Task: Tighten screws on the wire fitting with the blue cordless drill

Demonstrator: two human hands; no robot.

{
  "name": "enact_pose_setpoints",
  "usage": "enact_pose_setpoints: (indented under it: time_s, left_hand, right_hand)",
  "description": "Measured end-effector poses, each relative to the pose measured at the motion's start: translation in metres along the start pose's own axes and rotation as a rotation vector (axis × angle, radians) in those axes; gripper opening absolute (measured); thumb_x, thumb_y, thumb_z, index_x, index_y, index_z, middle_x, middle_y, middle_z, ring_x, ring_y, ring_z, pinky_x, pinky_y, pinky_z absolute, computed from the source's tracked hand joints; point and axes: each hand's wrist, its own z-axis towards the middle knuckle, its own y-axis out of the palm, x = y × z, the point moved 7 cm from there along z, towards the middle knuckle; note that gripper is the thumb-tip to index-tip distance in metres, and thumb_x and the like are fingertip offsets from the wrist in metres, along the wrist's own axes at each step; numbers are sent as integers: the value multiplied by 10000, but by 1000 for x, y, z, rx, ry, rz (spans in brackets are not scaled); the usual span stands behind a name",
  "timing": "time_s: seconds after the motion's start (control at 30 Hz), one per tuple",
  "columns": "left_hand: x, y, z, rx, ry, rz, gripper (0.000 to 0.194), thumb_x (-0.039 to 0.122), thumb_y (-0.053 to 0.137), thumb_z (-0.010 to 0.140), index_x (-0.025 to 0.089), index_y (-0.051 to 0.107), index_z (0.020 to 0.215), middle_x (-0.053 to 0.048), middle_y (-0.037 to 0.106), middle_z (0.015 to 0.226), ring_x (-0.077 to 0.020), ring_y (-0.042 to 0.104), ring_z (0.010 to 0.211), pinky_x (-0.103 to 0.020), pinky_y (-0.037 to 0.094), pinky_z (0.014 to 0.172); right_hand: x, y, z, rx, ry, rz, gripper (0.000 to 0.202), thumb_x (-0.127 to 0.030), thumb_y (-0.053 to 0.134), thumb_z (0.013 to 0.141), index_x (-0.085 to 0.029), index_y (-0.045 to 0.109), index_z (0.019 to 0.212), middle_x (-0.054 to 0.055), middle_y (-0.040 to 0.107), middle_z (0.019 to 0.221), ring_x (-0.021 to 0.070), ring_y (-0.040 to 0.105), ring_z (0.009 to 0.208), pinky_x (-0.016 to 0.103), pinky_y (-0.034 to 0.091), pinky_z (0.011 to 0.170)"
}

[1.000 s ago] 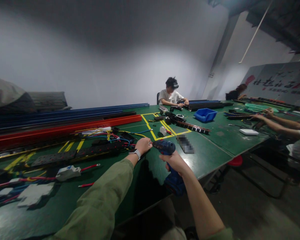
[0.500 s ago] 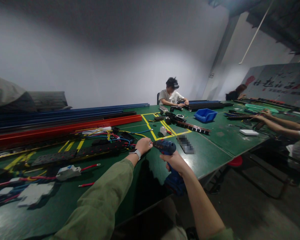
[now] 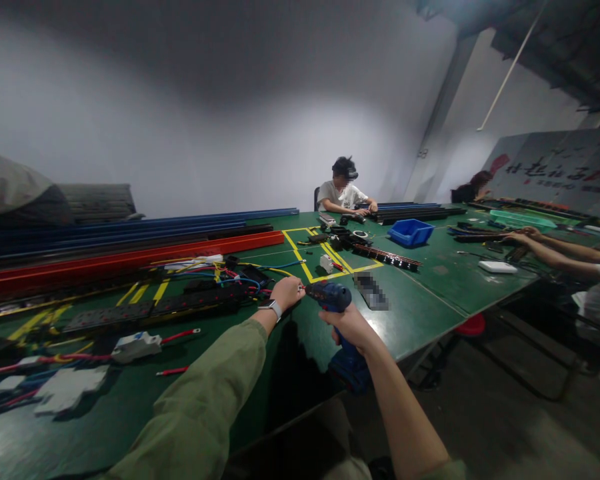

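Note:
A dark blue cordless drill [image 3: 336,297] is gripped by its handle in my right hand [image 3: 354,327], its nose pointing left. My left hand [image 3: 286,293], with a watch on the wrist, is closed right at the drill's tip. A small pale part shows at those fingertips, too small to name. Left of that hand lies a long black socket strip [image 3: 180,303] with coloured wires around it. Nearer to me are a white breaker [image 3: 137,347] with a red lead and a white plastic block [image 3: 73,388].
A red channel [image 3: 220,252] and blue rails [image 3: 190,222] run along the table's back left. Beyond the drill lie a phone [image 3: 371,291], a small white breaker [image 3: 326,264] and a blue bin [image 3: 411,233]. A co-worker [image 3: 343,190] sits opposite; another person's arms [image 3: 555,248] reach in from the right.

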Motion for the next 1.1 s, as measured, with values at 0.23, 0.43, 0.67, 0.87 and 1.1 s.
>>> enact_pose_setpoints:
  time_s: [0.23,0.43,0.67,0.87,1.1]
  left_hand:
    - [1,-4,-1,-11,-21,-9,279,372,579,840,176,733,966,-107,704,960,-210,647,957,-270,470,841]
    - [3,-6,-2,-19,-23,-16,274,368,581,839,178,736,962,-111,707,958,-219,651,953,-279,474,840]
    - [4,-9,-3,-37,-50,-29,257,349,601,827,184,734,971,-109,710,979,-218,648,976,-277,471,856]
    - [3,-9,-3,-35,-51,-30,267,361,595,832,182,733,975,-107,708,984,-221,645,983,-283,468,863]
    - [2,-5,-2,-19,-25,-11,284,382,586,839,180,733,973,-109,708,969,-225,648,963,-287,469,846]
  right_hand:
    - [-4,-1,-3,15,13,5,241,-293,661,754,-159,578,937,-57,512,513,108,481,361,210,366,359]
    - [-4,-1,-4,15,27,8,203,-280,660,763,-163,573,903,-58,503,497,108,479,361,208,361,359]
    - [-2,0,-1,-9,17,10,211,-286,655,767,-158,576,915,-55,521,529,95,466,353,203,347,354]
    - [-1,-1,-1,12,20,6,191,-287,654,763,-166,565,879,-63,501,518,97,469,359,205,350,358]
    - [-1,-1,-2,9,16,9,215,-293,653,762,-163,587,920,-66,502,501,96,455,345,205,347,355]
